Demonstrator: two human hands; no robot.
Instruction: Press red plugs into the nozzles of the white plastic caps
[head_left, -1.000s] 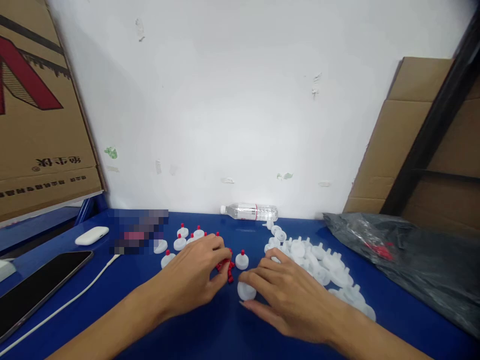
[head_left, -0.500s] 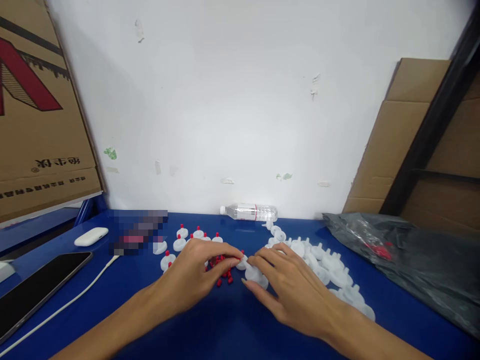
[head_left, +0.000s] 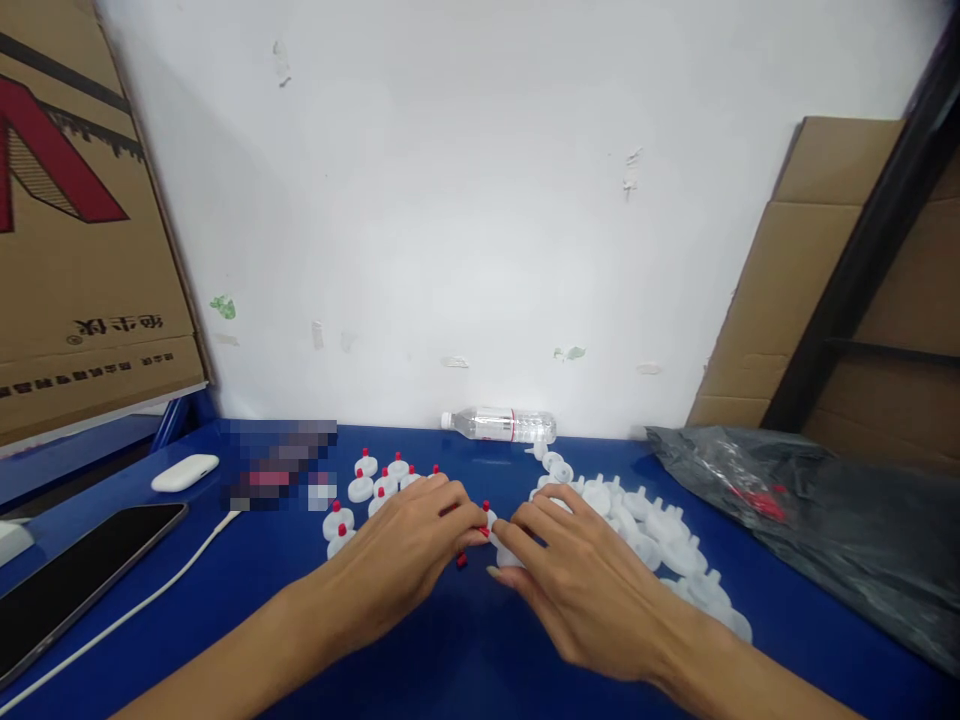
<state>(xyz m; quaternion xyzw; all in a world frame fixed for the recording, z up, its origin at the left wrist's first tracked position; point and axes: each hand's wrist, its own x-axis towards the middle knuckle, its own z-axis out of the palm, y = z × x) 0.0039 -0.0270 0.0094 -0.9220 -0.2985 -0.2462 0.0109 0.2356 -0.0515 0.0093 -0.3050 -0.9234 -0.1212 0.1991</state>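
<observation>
My left hand [head_left: 412,540] is closed, thumb and fingertips pinching a small red tip cap [head_left: 484,533]. Close against it, my right hand [head_left: 585,575] has its fingers round a white spouted lid [head_left: 508,557], whose spout points toward the red tip cap. Another white lid with a red tip [head_left: 486,508] stands just behind the fingertips. A loose red tip cap [head_left: 461,560] lies below my left fingers, which hide others. To the left stand several white lids with red tips [head_left: 360,488]. Right of my right hand spreads a heap of plain white spouted lids [head_left: 664,530].
A clear plastic bottle [head_left: 495,424] lies along the wall. At left are a phone [head_left: 82,575], a white case [head_left: 184,472] and a white cable [head_left: 142,610]. A dark plastic bag [head_left: 840,530] covers the right side; cardboard [head_left: 780,290] leans behind it.
My left hand has turned over and moved right, bringing the red tip cap against the white lid's spout. Its fingers now cover most loose red caps. My right hand has barely shifted.
</observation>
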